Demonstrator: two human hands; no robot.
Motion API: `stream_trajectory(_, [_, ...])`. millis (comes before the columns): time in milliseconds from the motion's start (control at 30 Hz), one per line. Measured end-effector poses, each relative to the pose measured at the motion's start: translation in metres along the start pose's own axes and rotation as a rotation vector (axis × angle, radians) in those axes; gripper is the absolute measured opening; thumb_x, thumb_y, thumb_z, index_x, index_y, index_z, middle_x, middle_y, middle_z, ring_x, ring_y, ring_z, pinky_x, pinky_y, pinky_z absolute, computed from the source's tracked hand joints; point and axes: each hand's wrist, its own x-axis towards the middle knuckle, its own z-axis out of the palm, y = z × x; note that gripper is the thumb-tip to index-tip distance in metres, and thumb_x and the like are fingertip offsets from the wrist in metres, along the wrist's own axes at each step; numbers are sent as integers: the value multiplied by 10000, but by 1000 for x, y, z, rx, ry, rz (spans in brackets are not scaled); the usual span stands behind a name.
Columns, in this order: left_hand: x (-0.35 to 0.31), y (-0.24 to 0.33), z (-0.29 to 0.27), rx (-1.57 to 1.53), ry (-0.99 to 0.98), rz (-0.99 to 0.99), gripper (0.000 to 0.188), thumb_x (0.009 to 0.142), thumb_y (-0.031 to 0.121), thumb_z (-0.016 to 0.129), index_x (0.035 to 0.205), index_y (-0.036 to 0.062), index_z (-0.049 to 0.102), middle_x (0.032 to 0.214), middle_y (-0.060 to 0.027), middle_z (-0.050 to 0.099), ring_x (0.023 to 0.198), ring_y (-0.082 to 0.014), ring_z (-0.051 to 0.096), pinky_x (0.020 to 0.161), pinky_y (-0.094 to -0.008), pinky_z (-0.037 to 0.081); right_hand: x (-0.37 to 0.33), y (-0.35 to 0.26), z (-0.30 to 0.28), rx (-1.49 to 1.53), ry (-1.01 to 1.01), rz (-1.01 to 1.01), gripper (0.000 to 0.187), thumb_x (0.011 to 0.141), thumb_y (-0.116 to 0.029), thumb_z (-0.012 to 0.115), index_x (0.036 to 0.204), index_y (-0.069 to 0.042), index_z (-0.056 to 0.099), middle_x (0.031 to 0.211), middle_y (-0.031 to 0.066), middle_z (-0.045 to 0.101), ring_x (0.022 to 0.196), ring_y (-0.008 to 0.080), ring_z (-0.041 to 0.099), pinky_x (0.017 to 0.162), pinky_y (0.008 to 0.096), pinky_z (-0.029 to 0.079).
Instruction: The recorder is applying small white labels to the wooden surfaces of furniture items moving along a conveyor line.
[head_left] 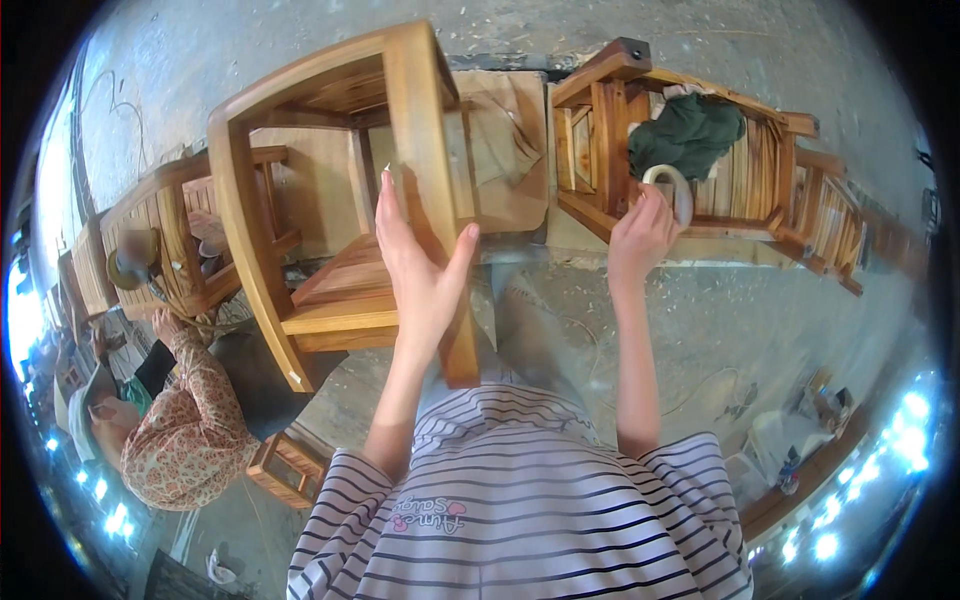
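Honey-brown chair [350, 282], dark green cloth [690, 137], cream tape roll [684, 200], black-striped white shirt [530, 490]

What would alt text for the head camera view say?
A right hand holds a pale roll, while the open left hand is at a wooden furniture frame. At right, dark green cloth lies on slatted wooden furniture; at lower left is a co-worker.

A flat, tan bench [520, 208] apparently supports a honey-brown wooden armchair [350, 272] at ten o'clock and a reddish-brown slatted chair [742, 178] at two.
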Motion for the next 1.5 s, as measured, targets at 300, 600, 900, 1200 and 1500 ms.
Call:
stream_trajectory(300, [7,-8,14,137,-62,-6,963,817,65,686,1523,36,31,1575,-209,143,1441,-393,184,1155,-434,195,4,21,6,-37,-45,-13,206,872,-47,572,1078,-53,565,1028,90,649,946,259,621,801,386,444])
stream_trajectory(600, [8,-24,4,95,-39,-84,969,820,87,701,1529,61,41,1583,-187,137,1437,-353,225,1132,-448,247,8,93,14,-17,-82,32,182,938,-68,491,1093,-29,578,980,121,639,899,267,624,760,392,455])
stream_trajectory(900, [23,-124,-147,436,379,-292,823,853,201,726,1479,-10,235,1418,-270,385,1327,-349,385,1092,-457,302,17,165,9,-32,84,69,167,965,-75,507,1098,-19,590,991,140,634,870,299,609,759,381,477])
stream_trajectory(1200, [27,-85,-138,366,324,-7,399,896,92,654,1276,9,566,1292,-164,542,1232,-259,500,1020,-384,402,-3,-51,25,963,-269,554,207,980,-141,510,1158,-42,541,1032,89,633,769,107,552,704,220,452])
stream_trajectory(1500, [9,-189,-208,-77,118,-574,677,1010,522,268,1536,116,136,1574,-119,184,1453,-240,166,1168,-356,142,-4,-190,-28,1536,-349,510,266,975,-17,456,1239,0,429,1135,175,594,804,149,584,755,275,478])
